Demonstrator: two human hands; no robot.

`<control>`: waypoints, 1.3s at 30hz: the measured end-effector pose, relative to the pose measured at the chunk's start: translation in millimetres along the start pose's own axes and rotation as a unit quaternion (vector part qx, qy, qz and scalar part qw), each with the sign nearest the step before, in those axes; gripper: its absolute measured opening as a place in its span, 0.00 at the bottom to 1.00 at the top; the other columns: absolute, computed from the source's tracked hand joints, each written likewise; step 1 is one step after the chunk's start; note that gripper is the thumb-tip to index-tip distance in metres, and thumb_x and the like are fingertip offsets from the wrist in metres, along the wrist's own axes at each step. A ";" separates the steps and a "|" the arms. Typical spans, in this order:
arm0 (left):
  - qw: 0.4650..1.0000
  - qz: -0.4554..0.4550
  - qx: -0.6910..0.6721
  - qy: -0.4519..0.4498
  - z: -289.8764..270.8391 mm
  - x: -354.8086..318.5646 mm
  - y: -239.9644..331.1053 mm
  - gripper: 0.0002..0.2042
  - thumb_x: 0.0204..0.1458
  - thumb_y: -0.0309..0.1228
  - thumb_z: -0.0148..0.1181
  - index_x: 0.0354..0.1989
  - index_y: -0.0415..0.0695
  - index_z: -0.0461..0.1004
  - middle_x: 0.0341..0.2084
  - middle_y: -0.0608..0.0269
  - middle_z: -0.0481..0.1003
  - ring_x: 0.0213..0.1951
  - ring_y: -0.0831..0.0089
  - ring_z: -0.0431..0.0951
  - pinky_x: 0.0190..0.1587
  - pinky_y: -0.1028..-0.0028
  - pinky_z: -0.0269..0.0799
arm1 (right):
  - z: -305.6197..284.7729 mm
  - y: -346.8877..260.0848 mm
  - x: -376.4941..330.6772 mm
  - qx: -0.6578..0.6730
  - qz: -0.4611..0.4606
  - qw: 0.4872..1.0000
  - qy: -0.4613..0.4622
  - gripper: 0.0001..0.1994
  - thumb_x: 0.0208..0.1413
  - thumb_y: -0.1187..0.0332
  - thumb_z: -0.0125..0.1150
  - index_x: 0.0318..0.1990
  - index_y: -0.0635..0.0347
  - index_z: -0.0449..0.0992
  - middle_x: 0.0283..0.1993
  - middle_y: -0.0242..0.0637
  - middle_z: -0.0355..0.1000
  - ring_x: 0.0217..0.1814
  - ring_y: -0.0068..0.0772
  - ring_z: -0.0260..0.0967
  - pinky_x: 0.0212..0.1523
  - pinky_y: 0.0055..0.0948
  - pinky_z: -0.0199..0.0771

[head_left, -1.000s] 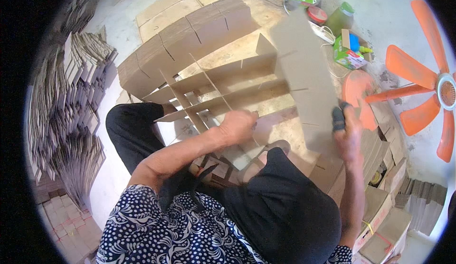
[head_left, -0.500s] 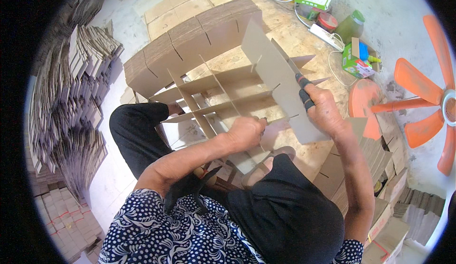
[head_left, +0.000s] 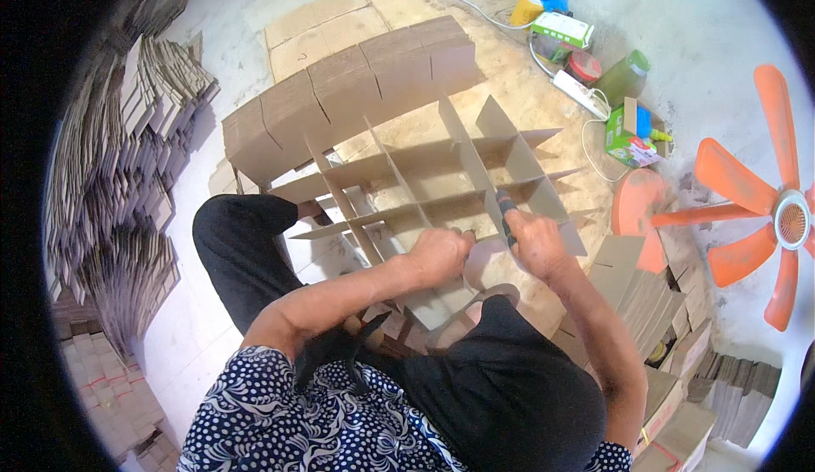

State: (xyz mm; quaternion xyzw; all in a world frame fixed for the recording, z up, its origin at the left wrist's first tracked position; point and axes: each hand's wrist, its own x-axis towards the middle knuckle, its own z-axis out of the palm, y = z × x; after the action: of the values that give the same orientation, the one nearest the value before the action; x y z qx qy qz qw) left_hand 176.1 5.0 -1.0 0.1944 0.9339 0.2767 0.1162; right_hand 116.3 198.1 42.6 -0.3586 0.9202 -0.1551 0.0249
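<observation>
A grid of slotted cardboard dividers (head_left: 433, 165) stands in front of me, its strips crossing to form open cells. My left hand (head_left: 440, 256) is closed at the near side of the grid, its fingers around the near cross strip. My right hand (head_left: 536, 239), with dark coverings on some fingers, grips the near end of a long cardboard strip (head_left: 463, 145) that now sits among the cross strips. Right of it, another cardboard strip (head_left: 516, 151) stands across the same grid. The fingertips of both hands are partly hidden.
Beyond the grid stands a long row of slotted cardboard strips (head_left: 348, 81). Stacked cardboard (head_left: 127, 175) fills the left side. An orange fan (head_left: 785, 217), a white power strip (head_left: 581, 94) and a green box (head_left: 628, 143) are on the right. More cardboard pieces (head_left: 632, 294) lie beside my right arm.
My right hand has moved left and down with the cardboard strip. The strip was raised and tilted over the grid; now it sits lower between the cross strips. My left hand stays nearly in place.
</observation>
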 end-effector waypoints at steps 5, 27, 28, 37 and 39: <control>0.998 -0.007 0.020 -0.055 -16.8 -1.9 6.9 0.09 0.39 0.26 0.54 0.31 0.37 0.69 0.24 0.44 0.75 0.29 0.48 0.78 0.31 0.54 0.73 | -10.5 -1.9 -7.4 0.021 -0.011 0.999 0.047 0.10 0.37 0.78 0.54 0.31 0.61 0.67 0.28 0.46 0.71 0.32 0.52 0.70 0.31 0.46 0.70; 0.973 0.111 0.200 -0.025 -25.3 -84.9 -52.8 0.21 0.33 0.27 0.64 0.41 0.38 0.71 0.65 0.38 0.43 0.65 0.37 0.43 0.59 0.35 0.42 | 58.9 -30.6 44.7 0.028 0.045 0.985 0.164 0.10 0.33 0.79 0.57 0.28 0.61 0.68 0.28 0.45 0.68 0.34 0.49 0.69 0.36 0.44 0.69; 0.966 0.093 0.237 -0.043 -25.1 -69.2 -53.5 0.32 0.27 0.26 0.66 0.49 0.37 0.65 0.64 0.34 0.40 0.65 0.33 0.39 0.61 0.35 0.38 | 59.6 -38.6 39.2 0.042 0.037 0.991 0.118 0.09 0.33 0.77 0.58 0.27 0.60 0.67 0.27 0.43 0.67 0.32 0.47 0.68 0.34 0.41 0.68; 0.971 0.171 0.155 -0.059 -17.6 -13.2 -30.6 0.08 0.45 0.22 0.50 0.35 0.40 0.65 0.30 0.49 0.71 0.29 0.55 0.75 0.34 0.58 0.71 | 33.4 -10.6 -181.8 -0.020 0.284 0.902 0.324 0.09 0.34 0.78 0.57 0.28 0.69 0.70 0.53 0.57 0.65 0.54 0.58 0.63 0.51 0.45 0.64; 0.981 0.114 0.140 -0.074 -27.5 -14.1 -37.8 0.06 0.44 0.22 0.50 0.33 0.40 0.65 0.26 0.50 0.71 0.27 0.55 0.75 0.29 0.58 0.72 | 29.7 -19.9 -223.0 -0.077 0.398 0.862 0.305 0.10 0.34 0.77 0.60 0.28 0.70 0.69 0.55 0.57 0.63 0.56 0.60 0.61 0.53 0.46 0.63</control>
State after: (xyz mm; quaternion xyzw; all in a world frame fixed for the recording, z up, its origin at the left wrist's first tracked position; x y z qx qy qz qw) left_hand 168.5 -43.2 1.8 0.3338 0.9240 0.1391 0.1247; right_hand 299.3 325.2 5.8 0.1025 0.9553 -0.1623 -0.2249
